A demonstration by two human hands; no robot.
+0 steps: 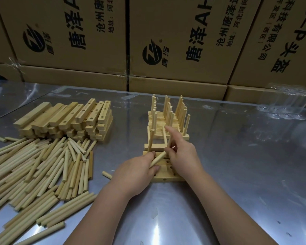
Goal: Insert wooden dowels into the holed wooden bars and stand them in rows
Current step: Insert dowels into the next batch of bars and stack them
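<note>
Two bare hands work over a holed wooden bar lying flat on a steel counter, the nearest of a line of bars running away from the person. The left hand, at the bar's left end, has its grip pinched on a loose dowel that slants up and rightward over the bar. The right hand, just beyond the bar, has its grip curled on an upright dowel, with the index finger held out straight. Bare shining metal shows broadly right of the bar and on its near side, between the forearms. Beyond the bar stand the filled rows, dowels upright in bars set side by side. Left of the bar a heap of dowels sprawls out of view, with one stray dowel lying between heap and bar. Beyond and left of the bar sits a stack of holed bars. Far beyond the bar, printed cardboard cartons wall off the counter's back edge, all shut, their contents unseen. Beyond and right of the bar lies clear plastic packaging; what it holds cannot be told.
</note>
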